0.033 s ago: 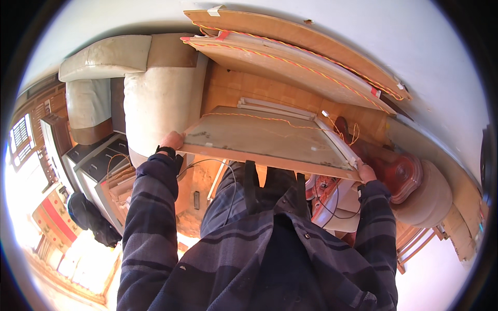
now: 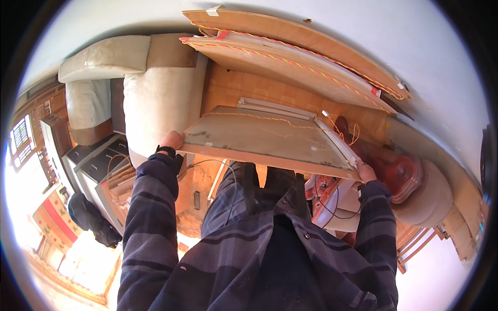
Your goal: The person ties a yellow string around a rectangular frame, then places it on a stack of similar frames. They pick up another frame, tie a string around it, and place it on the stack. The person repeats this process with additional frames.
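Note:
A large flat panel [image 2: 259, 136] with a dull grey face and a brown wooden edge lies tilted in front of my waist. My left hand [image 2: 171, 140] grips its near left corner. At the near right corner my right hand [image 2: 365, 170] holds the panel's edge, close to the end of a white strip [image 2: 337, 141]. A second white strip [image 2: 277, 108] runs along the far edge. Across the face trails a twisted red-and-yellow wire [image 2: 290, 124], its loose end looped at the right. The fingers under the panel are hidden on both hands.
Two large brown boards [image 2: 290, 62] with twisted wires lean on the wall ahead. A cream sofa [image 2: 163, 98] stands at the left, beside dark drawers [image 2: 98, 165]. To the right is a carved reddish wooden chair [image 2: 402, 173]. A thin dark cable [image 2: 234, 181] hangs below the panel.

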### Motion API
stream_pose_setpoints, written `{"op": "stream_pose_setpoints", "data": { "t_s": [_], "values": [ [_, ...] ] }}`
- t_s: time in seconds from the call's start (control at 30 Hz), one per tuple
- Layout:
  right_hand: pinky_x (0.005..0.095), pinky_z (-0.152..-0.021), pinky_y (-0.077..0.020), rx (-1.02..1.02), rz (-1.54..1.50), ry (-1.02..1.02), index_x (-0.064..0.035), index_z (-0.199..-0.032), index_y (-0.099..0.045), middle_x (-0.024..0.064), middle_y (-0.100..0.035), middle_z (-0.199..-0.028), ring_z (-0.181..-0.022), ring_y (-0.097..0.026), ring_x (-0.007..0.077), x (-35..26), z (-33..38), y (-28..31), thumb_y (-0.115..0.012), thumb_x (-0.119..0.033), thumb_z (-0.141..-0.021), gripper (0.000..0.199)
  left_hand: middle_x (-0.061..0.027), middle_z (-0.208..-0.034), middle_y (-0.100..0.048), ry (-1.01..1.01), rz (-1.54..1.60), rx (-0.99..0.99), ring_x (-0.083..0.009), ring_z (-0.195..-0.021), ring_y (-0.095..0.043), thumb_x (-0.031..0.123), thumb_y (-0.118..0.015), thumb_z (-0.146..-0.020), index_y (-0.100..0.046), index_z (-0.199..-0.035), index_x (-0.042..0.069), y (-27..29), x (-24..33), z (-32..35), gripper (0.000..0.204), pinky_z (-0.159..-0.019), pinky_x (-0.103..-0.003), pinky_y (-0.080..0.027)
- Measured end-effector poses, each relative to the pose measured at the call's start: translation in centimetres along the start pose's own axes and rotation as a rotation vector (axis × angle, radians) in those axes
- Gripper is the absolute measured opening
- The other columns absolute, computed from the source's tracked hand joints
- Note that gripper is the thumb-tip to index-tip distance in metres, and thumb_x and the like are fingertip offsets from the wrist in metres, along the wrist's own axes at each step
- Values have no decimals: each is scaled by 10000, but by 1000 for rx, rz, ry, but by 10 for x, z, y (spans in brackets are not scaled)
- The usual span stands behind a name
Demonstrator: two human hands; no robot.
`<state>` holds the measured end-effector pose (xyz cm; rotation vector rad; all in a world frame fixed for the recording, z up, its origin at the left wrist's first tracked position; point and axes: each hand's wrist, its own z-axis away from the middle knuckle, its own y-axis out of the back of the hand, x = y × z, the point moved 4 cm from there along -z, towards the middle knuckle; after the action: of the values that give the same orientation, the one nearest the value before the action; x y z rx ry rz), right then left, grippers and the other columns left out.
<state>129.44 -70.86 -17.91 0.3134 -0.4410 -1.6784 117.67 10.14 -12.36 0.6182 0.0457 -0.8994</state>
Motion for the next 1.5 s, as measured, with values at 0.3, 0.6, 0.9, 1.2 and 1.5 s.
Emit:
{"op": "stream_pose_setpoints", "data": {
  "t_s": [0.3, 0.6, 0.9, 1.2, 1.5],
  "values": [
    [514, -1057, -404, -55, -27, -135, 34, -1186, -681, 334, -645, -1171, -1209, -582, 455, 0, -3, -27, -212, -625, -1037, 822, -364, -1181, -644, -106, -9, 28, -479, -1174, -613, 498, -526, -1001, -666, -1141, -119, 29, 26, -48, 649, -993, -515, -478],
    [556, -892, -511, 56, 150, 49, -106, -1280, -635, 290, -698, -1013, -1005, -670, 463, -6, -8, -44, -233, -545, -1072, 630, -351, -1164, -649, -154, -107, 48, -478, -1159, -615, 445, -546, -1000, -686, -1135, -81, 51, 48, -105, 560, -968, -520, -496],
    [531, -922, -493, 64, -86, -109, -1, -1146, -686, 313, -676, -1086, -1016, -669, 441, -20, -30, 19, -232, -634, -1038, 787, -333, -1140, -664, -243, -127, 76, -472, -1112, -639, 438, -547, -1008, -692, -1119, -73, 84, 65, -116, 543, -939, -519, -503],
    [484, -897, -503, -71, -101, -63, 2, -1204, -645, 288, -668, -1161, -1031, -658, 424, -62, -69, 116, -293, -527, -1056, 653, -276, -1068, -695, -436, -480, 80, -427, -1049, -662, 399, -483, -997, -733, -988, -19, 158, 118, -148, 487, -901, -511, -508],
    [333, -437, -454, 82, -554, -231, -31, -1143, -620, 188, -701, -910, -626, -682, 232, -46, -84, 138, -326, -609, -1041, 656, -112, -967, -702, -298, 437, 84, -271, -844, -684, 298, -531, -972, -662, -1032, 65, 182, 105, -113, 274, -699, -467, -527]
  ]
}}
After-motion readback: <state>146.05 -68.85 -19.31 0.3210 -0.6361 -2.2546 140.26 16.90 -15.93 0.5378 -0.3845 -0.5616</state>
